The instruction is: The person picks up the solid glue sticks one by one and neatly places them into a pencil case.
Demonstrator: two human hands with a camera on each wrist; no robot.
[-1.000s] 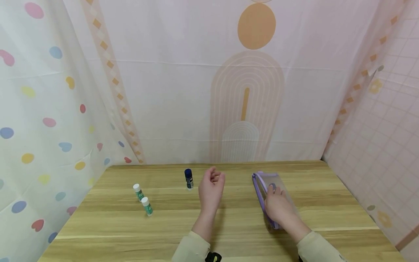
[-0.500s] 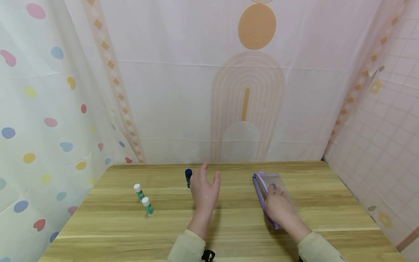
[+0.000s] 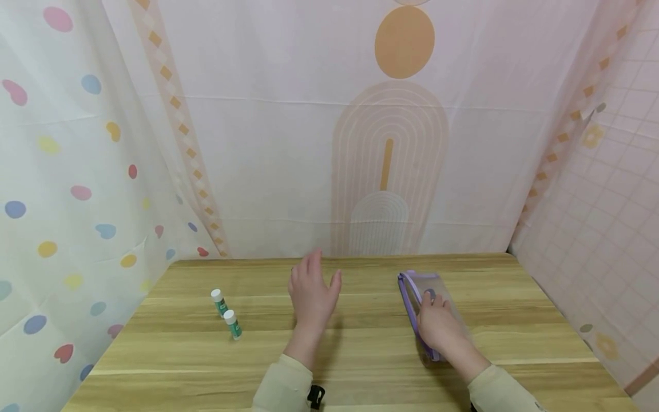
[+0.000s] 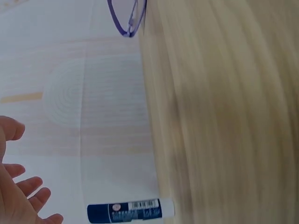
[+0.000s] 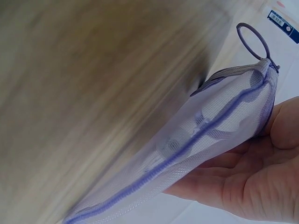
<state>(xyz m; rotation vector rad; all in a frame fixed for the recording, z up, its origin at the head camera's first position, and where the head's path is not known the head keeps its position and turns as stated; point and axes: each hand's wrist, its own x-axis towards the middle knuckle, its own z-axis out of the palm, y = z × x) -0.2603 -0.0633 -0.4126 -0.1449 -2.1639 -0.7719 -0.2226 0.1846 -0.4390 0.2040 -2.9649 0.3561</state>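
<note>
My left hand (image 3: pixel 311 294), fingers spread, is over the table's far middle. It hides a dark blue glue stick in the head view. In the left wrist view that glue stick (image 4: pixel 124 211) stands apart from the fingers (image 4: pixel 29 185), its white end on the wood. On the right, my right hand (image 3: pixel 440 326) grips a purple-edged mesh zipper pouch (image 3: pixel 407 297) by its side. The right wrist view has the pouch (image 5: pixel 210 126) lying against curled fingers (image 5: pixel 219 179); a pale printed shape shows dimly through the mesh.
Two green glue sticks with white caps, one farther back (image 3: pixel 218 301) and one nearer (image 3: pixel 233 326), stand close together on the left of the wooden table (image 3: pixel 370 372). Patterned curtains (image 3: pixel 278 171) enclose the table's back and sides.
My left hand has moved left and its fingers have spread out, now covering the dark blue glue stick in the head view. The right hand and pouch stay in place.
</note>
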